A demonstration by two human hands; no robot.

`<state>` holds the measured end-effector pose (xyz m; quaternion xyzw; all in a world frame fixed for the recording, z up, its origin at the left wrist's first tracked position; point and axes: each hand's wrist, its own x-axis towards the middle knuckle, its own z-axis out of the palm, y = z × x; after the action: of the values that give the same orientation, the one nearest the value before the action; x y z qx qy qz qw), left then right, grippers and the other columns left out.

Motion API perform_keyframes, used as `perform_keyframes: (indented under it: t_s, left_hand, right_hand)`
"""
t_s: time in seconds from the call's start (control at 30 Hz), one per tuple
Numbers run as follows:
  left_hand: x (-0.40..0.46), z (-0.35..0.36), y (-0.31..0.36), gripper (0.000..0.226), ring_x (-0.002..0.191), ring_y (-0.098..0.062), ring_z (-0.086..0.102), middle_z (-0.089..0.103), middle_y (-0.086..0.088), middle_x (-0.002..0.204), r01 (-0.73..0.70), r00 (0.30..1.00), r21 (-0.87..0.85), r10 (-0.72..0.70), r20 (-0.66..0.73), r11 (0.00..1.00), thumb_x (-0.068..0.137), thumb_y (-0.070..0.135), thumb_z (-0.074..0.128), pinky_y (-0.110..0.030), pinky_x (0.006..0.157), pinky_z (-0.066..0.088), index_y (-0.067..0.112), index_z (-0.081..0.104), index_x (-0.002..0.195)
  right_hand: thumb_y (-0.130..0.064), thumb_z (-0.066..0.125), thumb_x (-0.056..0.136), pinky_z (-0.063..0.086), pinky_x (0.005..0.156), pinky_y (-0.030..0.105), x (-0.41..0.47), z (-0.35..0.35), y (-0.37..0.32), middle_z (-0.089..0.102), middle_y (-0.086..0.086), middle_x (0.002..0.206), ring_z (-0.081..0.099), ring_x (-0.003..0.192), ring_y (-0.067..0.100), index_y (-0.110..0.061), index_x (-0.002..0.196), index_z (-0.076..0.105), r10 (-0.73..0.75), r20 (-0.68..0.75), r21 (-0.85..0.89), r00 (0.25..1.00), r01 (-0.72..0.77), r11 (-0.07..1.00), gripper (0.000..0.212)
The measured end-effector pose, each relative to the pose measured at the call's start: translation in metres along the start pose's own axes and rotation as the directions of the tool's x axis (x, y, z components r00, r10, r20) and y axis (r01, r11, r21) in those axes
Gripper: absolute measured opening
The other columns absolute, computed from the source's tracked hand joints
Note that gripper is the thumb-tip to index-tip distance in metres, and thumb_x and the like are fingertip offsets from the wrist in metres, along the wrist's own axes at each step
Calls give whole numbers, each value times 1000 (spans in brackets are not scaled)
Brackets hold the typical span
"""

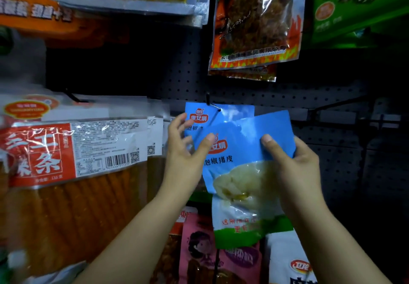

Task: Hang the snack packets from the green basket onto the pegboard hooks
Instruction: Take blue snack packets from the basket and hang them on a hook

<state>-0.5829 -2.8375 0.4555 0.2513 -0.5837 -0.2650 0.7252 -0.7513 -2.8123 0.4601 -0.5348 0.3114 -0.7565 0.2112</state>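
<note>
Both forearms reach up from the bottom edge toward a dark pegboard (287, 97), and between the hands sits a blue packet (245, 164) with a red logo, black characters, a pale food picture and a green band at its foot. Its top tilts to the right. On its right edge the right hand (296, 168) pinches it, thumb flat on the front near the upper corner and the other fingers hidden behind. On its left side the left hand (183, 151) has its thumb pressed on the front by the logo, while its fingers spread loosely upward and apart, their tips near a second blue packet (199, 115) of the same kind. That second packet hangs behind the held one on a black hook (213, 106), which passes through its top edge; the held one overlaps its lower part and sits below the hook's tip. Left of the hands hang large clear packs of orange strips (73, 173) with a red and white label and a barcode. Above, a red flame-printed pack (254, 22) hangs to the right of centre, with a green pack (358, 7) beside it at the top right corner. Below the held packet show a pink packet (199, 250) and a white packet (285, 261), both partly covered by it and by the arms
</note>
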Motion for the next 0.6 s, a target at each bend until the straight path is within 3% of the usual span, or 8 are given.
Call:
perform_keyframes:
  t_s: [0.1,0.17,0.23,0.4,0.6]
  left_hand:
    - [-12,-4,14,34,95,-18,70,72,0,104,75,997,-237,-72,21,969,74,34,69,-25,68,57,30,61,106]
    - [-18,-8,22,8,85,-18,72,75,0,88,18,999,-177,-26,-41,984,80,28,66,-25,64,56,27,72,86]
    - [-24,-14,31,10,76,-13,72,75,5,79,-89,991,-99,78,-110,991,82,27,67,-24,59,55,32,72,76]
    - [-32,-24,56,9,71,-8,70,72,12,72,-235,957,-28,226,-184,972,77,36,63,-25,61,56,38,70,71]
    - [-24,-31,96,10,68,4,63,68,20,71,-433,889,55,436,-142,900,84,21,63,-12,59,48,31,63,80]
  right_hand:
    - [-25,69,83,52,53,19,-12,5,-17,76,-6,82,72,72,11,-31,79,74,11,76,97,997,-19,995,8]
    - [-27,70,80,53,55,18,-19,11,-27,76,-6,83,73,74,12,-30,79,76,-8,175,104,985,-11,995,6]
    - [-37,72,71,54,56,20,-26,18,-37,76,-5,81,73,74,12,-29,77,76,-41,219,117,975,15,993,10]
    - [-45,69,69,56,55,24,-33,33,-64,74,-7,73,72,69,10,-27,72,73,-180,190,105,965,162,981,18]
    - [-36,72,78,55,54,23,-26,42,-89,73,-7,70,71,67,7,-22,66,70,-251,153,109,956,236,966,19]
